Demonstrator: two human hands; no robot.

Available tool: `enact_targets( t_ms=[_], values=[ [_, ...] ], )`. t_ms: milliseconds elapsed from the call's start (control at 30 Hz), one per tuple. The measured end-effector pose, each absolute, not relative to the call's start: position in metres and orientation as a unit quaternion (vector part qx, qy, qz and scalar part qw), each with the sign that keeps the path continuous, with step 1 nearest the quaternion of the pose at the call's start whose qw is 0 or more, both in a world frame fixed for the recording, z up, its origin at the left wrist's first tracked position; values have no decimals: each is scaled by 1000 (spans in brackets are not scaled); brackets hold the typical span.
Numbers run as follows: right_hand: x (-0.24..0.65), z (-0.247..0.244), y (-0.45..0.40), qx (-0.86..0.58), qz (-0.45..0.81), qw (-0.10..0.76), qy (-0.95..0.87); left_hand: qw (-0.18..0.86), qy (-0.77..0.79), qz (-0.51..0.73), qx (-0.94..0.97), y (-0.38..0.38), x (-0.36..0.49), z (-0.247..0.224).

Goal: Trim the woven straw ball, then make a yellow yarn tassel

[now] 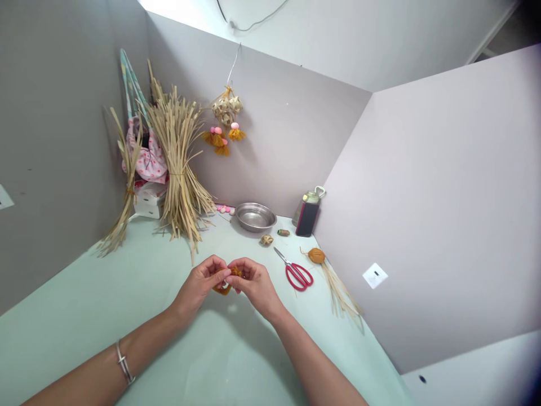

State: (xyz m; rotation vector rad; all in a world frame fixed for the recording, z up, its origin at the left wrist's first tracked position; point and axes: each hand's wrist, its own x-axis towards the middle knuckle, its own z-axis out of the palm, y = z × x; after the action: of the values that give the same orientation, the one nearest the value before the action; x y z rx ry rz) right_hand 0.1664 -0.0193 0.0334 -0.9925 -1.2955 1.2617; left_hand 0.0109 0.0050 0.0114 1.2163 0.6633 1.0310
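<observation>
My left hand (208, 279) and my right hand (252, 282) meet above the pale green table, thumbs and fingertips pinched together. Between them is a small piece of orange-brown yarn (222, 290), part of which hangs below the fingers in a loop. Some of the yarn also shows between my right thumb and fingers. A bit of pink shows beneath the right fingertips, too small to make out. Both hands are closed on the yarn. Red-handled scissors (296, 272) lie to the right of my right hand, not touching it.
Behind the hands are a metal bowl (256, 217), a small woven ball (266, 240), a thread spool (283, 232) and a phone (307, 219) leaning upright. An orange yarn ball (316, 255) and loose straw (340, 290) lie right; straw bundles (175, 169) stand back left. Woven ornaments (227, 110) hang above.
</observation>
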Motion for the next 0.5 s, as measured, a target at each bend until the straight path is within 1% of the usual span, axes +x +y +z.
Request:
enact_targets(
  t_ms=[167,333,500],
  values=[
    [168,36,-19,-421,518,510,-542,659,291,438,538,6,12,13],
    [168,38,-22,-411,508,516,-553,644,311,432,550,5,11,15],
    [170,37,-22,-397,525,508,-556,642,317,423,556,6,10,14]
  ],
)
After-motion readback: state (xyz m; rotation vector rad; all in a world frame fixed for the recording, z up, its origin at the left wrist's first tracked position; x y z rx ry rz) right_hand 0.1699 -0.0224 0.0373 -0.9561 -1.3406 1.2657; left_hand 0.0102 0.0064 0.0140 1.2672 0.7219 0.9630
